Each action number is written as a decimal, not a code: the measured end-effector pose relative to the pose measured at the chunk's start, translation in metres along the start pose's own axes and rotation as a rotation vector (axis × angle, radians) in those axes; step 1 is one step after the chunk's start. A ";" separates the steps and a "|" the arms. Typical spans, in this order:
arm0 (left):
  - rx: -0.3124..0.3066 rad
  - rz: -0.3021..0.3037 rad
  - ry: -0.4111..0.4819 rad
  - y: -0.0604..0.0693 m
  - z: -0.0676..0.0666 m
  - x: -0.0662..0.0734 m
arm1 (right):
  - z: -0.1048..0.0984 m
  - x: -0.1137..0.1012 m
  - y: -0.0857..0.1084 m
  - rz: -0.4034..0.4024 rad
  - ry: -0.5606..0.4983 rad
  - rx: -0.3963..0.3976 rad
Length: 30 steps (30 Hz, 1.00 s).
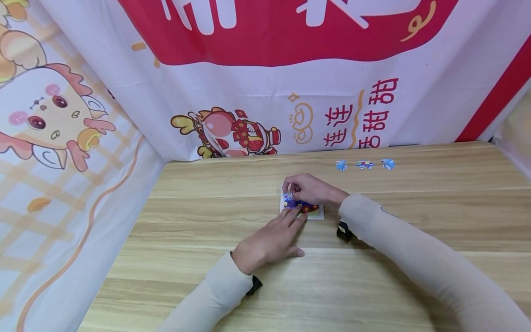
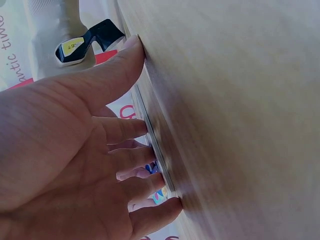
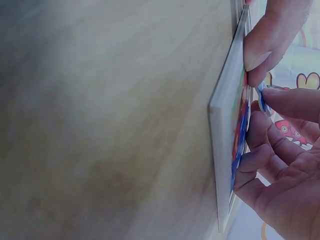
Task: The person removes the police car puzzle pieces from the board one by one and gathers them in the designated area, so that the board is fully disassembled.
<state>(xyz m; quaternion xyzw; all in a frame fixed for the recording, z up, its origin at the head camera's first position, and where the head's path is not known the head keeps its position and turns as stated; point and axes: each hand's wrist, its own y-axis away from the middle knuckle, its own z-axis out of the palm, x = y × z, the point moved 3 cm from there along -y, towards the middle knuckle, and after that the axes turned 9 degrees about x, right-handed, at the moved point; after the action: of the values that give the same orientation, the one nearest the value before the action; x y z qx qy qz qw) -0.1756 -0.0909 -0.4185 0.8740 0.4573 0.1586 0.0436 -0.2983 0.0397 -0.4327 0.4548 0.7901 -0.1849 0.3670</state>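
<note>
A small white-edged jigsaw puzzle board [image 1: 317, 217] with a blue, red and purple picture lies on the table under both hands. My right hand [image 1: 312, 188] pinches a small blue-and-white puzzle piece [image 3: 262, 96] close above the board, its other fingers curled against the picture surface. The left hand [image 1: 268, 240] reaches in from the near side with fingers extended. Its fingertips touch the board's near edge, and the thumb [image 2: 117, 70] is spread away toward the tabletop. Much of the picture is hidden by the fingers.
Three loose puzzle pieces, a left one [image 1: 341, 165], a middle one [image 1: 365, 164] and a right one [image 1: 387, 164], lie near the back edge of the wooden table [image 1: 207, 230]. A printed cloth [image 1: 249, 87] hangs behind it, and another patterned cloth [image 1: 62, 207] is on the left.
</note>
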 end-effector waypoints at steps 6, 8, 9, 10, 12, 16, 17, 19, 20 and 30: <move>0.004 0.004 -0.006 0.000 0.000 0.000 | -0.001 0.000 0.000 0.021 -0.022 -0.003; 0.007 0.007 -0.006 -0.001 0.001 0.000 | -0.001 0.001 0.001 0.027 -0.028 -0.002; 0.009 0.008 -0.006 -0.001 0.001 0.000 | -0.002 0.001 0.001 0.028 -0.034 -0.001; 0.009 0.008 -0.002 -0.001 0.001 0.000 | -0.002 0.001 0.001 0.032 -0.041 0.001; 0.008 0.007 -0.004 -0.001 0.001 -0.001 | -0.003 0.001 0.001 0.026 -0.049 0.008; 0.007 0.003 0.001 -0.001 0.001 0.000 | -0.005 0.003 0.002 0.019 -0.079 0.021; 0.005 0.002 0.002 -0.001 0.001 -0.001 | -0.006 0.003 0.002 0.021 -0.088 0.023; 0.006 0.002 0.006 -0.001 0.001 -0.001 | -0.008 0.003 0.003 0.031 -0.107 0.023; 0.006 0.001 0.007 -0.001 0.001 -0.001 | -0.009 0.003 0.003 0.037 -0.114 0.024; 0.002 -0.006 0.020 -0.001 0.001 -0.001 | -0.021 0.007 0.009 0.080 -0.164 0.055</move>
<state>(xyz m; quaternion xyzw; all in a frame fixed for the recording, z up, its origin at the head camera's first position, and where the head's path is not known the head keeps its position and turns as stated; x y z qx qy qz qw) -0.1761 -0.0909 -0.4196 0.8710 0.4605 0.1668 0.0386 -0.3018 0.0619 -0.4236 0.4790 0.7333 -0.2284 0.4251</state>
